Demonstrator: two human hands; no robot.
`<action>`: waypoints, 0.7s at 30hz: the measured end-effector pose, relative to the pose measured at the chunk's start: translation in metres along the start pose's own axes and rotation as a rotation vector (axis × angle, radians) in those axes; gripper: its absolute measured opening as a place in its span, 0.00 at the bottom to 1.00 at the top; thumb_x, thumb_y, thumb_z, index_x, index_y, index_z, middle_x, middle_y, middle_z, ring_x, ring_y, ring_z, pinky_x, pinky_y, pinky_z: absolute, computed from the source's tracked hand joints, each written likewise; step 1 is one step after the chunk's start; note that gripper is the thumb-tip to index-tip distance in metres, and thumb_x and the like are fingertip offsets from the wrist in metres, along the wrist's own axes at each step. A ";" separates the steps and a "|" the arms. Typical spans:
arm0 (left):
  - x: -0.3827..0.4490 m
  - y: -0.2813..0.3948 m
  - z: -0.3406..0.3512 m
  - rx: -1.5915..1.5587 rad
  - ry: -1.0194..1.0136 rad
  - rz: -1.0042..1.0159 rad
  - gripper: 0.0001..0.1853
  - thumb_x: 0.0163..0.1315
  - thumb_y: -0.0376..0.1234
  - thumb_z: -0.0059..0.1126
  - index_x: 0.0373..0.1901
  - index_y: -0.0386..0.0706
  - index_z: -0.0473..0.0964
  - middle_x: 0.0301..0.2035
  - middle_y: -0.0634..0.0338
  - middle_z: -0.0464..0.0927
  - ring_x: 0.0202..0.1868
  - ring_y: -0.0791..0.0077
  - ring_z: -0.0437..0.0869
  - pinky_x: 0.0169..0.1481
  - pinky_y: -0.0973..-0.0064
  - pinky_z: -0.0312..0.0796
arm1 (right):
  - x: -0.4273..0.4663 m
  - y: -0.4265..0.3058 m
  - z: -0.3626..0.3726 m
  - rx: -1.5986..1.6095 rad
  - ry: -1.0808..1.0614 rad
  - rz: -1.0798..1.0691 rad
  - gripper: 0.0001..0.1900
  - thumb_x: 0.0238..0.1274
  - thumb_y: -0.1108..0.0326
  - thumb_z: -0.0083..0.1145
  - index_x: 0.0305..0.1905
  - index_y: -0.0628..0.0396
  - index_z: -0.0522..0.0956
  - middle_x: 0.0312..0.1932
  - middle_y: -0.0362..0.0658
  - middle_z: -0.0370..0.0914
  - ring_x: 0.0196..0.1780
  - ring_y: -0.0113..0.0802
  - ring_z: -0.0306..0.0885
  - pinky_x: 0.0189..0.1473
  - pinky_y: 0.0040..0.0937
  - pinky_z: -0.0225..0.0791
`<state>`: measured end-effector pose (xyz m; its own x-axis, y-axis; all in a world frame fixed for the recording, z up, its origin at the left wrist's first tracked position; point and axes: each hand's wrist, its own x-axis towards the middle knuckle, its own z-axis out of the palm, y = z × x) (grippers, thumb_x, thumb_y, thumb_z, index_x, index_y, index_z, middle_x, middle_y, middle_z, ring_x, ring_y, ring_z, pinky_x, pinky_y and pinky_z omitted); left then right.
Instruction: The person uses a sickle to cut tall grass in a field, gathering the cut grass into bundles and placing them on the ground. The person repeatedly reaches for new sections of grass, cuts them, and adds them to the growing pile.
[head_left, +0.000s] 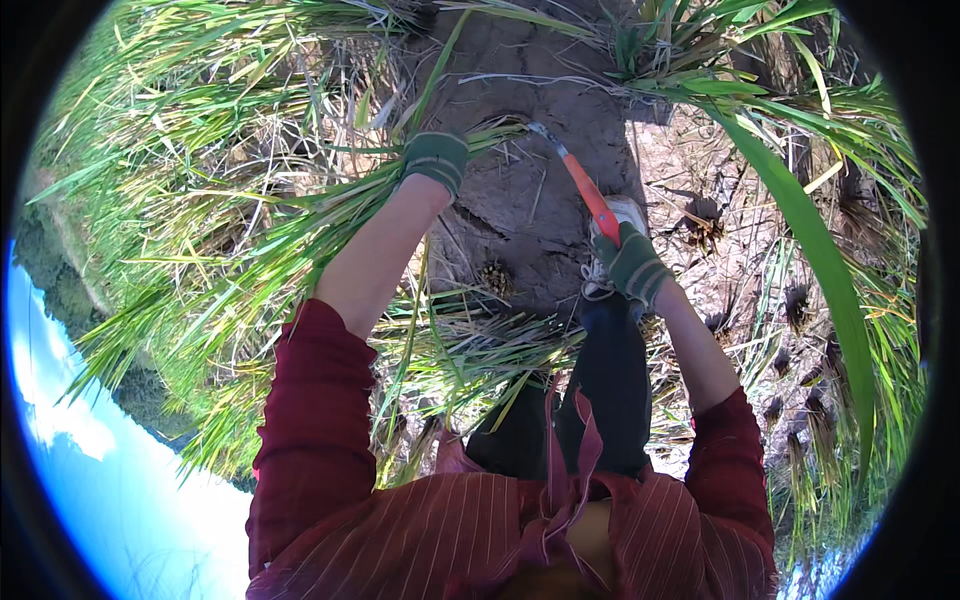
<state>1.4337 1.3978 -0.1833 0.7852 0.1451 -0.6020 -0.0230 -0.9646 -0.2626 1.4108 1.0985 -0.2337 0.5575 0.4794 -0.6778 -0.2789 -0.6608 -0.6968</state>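
Note:
My left hand (437, 159), in a dark green work glove with pale stripes, is closed around a bundle of long green grass-like stalks (360, 199). The leaves trail down to the left past my forearm, and the other ends stick out to the right of the fist. My right hand (637, 262), in a matching glove, grips the orange handle of a sickle (586, 187). Its metal neck points up and left, and the thin curved blade lies close to the stalk ends; whether it touches them I cannot tell. My right hand is above a light lace-up shoe (628, 212).
Dense standing stalks (225, 97) fill the left side. Cut stubble (703, 225) dots the bare soil (517, 195) and the ground at right. Cut stalks (487, 345) lie before my legs. A broad green leaf (810, 240) arches across the right side.

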 end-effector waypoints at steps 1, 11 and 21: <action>0.000 0.000 0.001 -0.020 -0.052 0.002 0.11 0.50 0.29 0.45 0.32 0.41 0.77 0.27 0.47 0.78 0.30 0.57 0.81 0.33 0.65 0.73 | 0.006 -0.006 0.002 -0.179 -0.062 0.006 0.13 0.54 0.62 0.50 0.37 0.63 0.69 0.24 0.48 0.73 0.27 0.36 0.74 0.27 0.31 0.64; -0.013 -0.008 0.001 -0.071 0.041 0.092 0.08 0.49 0.30 0.47 0.29 0.42 0.77 0.25 0.51 0.78 0.29 0.62 0.81 0.31 0.65 0.72 | -0.062 0.017 -0.051 0.103 -0.067 -0.147 0.12 0.52 0.63 0.56 0.36 0.58 0.70 0.24 0.43 0.72 0.24 0.28 0.69 0.26 0.28 0.62; -0.054 0.085 -0.001 0.157 -0.019 0.459 0.18 0.48 0.35 0.49 0.43 0.42 0.69 0.43 0.56 0.69 0.45 0.62 0.70 0.44 0.63 0.64 | -0.126 0.090 -0.066 0.430 0.599 0.349 0.11 0.57 0.59 0.49 0.33 0.56 0.67 0.13 0.33 0.59 0.15 0.18 0.57 0.15 0.20 0.51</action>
<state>1.3900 1.3076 -0.1721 0.6607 -0.2827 -0.6954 -0.4591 -0.8851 -0.0765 1.3668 0.9406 -0.1952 0.6729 -0.1839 -0.7165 -0.7214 -0.3774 -0.5806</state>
